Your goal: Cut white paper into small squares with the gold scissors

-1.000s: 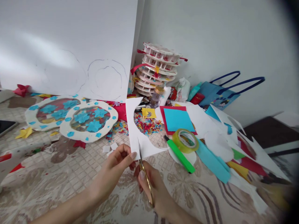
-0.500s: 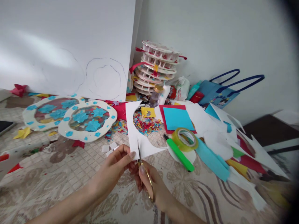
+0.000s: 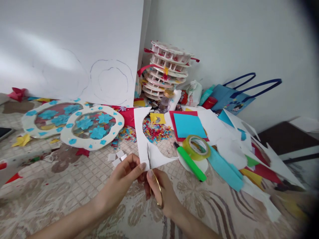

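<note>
My left hand (image 3: 122,179) pinches the lower edge of a white paper piece (image 3: 142,136) with a curved cut-out. My right hand (image 3: 161,192) is closed on gold-handled scissors (image 3: 152,172), whose blades reach up into the paper's bottom edge, right beside my left fingertips. Several small white paper squares (image 3: 117,157) lie on the patterned cloth just left of my hands.
Two round white frames with blue flowers (image 3: 92,126) lie at the left before a large white board (image 3: 72,49). A green marker (image 3: 190,162), a tape roll (image 3: 196,147), blue and red sheets (image 3: 186,124), confetti (image 3: 156,131), stacked white discs (image 3: 166,71) and a blue bag (image 3: 231,98) crowd the right.
The scissors have moved a little further up into the paper. Both hands stay together, and the view has shifted slightly.
</note>
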Demonstrator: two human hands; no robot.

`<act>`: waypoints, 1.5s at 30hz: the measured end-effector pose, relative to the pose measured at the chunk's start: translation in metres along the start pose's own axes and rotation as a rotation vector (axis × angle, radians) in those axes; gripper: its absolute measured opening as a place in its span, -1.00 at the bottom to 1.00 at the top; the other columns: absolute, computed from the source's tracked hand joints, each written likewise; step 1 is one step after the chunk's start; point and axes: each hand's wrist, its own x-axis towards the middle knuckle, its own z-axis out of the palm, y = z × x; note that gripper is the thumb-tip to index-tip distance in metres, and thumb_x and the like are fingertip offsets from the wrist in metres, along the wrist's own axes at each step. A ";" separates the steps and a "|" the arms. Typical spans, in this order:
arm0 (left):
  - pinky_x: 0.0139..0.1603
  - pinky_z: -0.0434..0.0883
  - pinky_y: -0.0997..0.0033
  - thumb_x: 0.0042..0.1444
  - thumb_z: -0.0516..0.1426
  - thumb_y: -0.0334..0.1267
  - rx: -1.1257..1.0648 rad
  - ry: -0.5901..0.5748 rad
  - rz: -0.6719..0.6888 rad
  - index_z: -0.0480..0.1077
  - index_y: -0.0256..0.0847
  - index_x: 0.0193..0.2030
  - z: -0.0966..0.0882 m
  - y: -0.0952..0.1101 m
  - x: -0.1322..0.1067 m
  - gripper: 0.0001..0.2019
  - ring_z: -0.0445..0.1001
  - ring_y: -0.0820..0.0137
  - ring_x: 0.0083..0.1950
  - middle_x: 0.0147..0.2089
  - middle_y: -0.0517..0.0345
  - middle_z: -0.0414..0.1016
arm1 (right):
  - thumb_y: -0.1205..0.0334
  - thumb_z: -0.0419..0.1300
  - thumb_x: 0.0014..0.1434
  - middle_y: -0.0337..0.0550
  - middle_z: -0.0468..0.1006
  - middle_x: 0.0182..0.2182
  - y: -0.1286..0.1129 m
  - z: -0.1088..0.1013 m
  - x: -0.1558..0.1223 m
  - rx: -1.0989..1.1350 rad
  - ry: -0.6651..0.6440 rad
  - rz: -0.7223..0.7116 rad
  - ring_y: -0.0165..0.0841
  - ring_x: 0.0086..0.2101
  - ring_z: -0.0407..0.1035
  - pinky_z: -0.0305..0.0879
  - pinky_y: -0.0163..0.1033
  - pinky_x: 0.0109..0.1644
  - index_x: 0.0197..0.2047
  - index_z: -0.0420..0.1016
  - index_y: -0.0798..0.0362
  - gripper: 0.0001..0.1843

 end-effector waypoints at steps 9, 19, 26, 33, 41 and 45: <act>-0.42 0.27 0.49 0.11 0.18 -0.21 0.023 0.041 0.030 0.28 -0.20 -0.43 -0.006 -0.003 0.004 -0.81 0.29 0.50 -0.48 -0.53 0.26 0.35 | -0.29 -0.12 0.19 -0.30 0.23 -0.71 0.014 0.003 0.002 -0.108 0.079 -0.010 -0.49 -0.67 0.12 -0.01 -0.37 -0.59 -0.50 0.30 0.10 -0.38; -0.43 0.28 0.42 0.06 0.19 -0.15 0.016 0.042 -0.008 0.27 -0.19 -0.42 -0.005 -0.004 0.006 -0.79 0.34 0.43 -0.48 -0.53 0.22 0.40 | -0.31 -0.09 0.16 -0.34 0.19 -0.73 0.023 0.009 0.004 -0.082 0.116 -0.012 -0.50 -0.70 0.08 -0.06 -0.38 -0.63 -0.49 0.33 0.09 -0.39; -0.37 0.30 0.39 0.09 0.17 -0.17 0.039 0.049 -0.002 0.26 -0.18 -0.40 -0.007 -0.004 0.006 -0.81 0.36 0.41 -0.43 -0.49 0.20 0.41 | -0.32 -0.07 0.14 -0.36 0.17 -0.75 0.024 0.008 0.007 -0.058 0.129 -0.024 -0.50 -0.70 0.05 -0.08 -0.37 -0.64 -0.52 0.30 0.08 -0.39; -0.35 0.32 0.41 0.11 0.16 -0.17 0.071 0.071 0.015 0.27 -0.19 -0.40 -0.007 -0.004 0.006 -0.82 0.37 0.43 -0.41 -0.50 0.25 0.37 | -0.38 -0.07 0.09 -0.37 0.14 -0.78 0.017 0.008 0.007 -0.029 0.127 -0.004 -0.50 -0.73 0.02 -0.10 -0.36 -0.65 -0.55 0.26 0.06 -0.37; -0.52 0.39 0.34 0.17 0.10 -0.18 -0.025 -0.037 0.002 0.21 -0.16 -0.37 -0.005 -0.004 0.005 -0.83 0.41 0.38 -0.55 -0.51 0.26 0.40 | -0.27 -0.22 0.24 -0.30 0.21 -0.58 0.009 0.002 0.001 0.012 -0.043 -0.068 -0.46 -0.55 0.11 0.05 -0.34 -0.48 -0.45 0.23 0.06 -0.42; -0.48 0.39 0.34 0.18 0.09 -0.18 0.014 -0.070 0.015 0.22 -0.17 -0.37 -0.006 -0.003 0.004 -0.83 0.44 0.38 -0.54 -0.51 0.26 0.43 | -0.24 -0.26 0.26 -0.28 0.25 -0.57 0.005 -0.004 -0.001 -0.031 -0.069 -0.060 -0.46 -0.54 0.13 0.06 -0.34 -0.47 -0.44 0.26 0.07 -0.40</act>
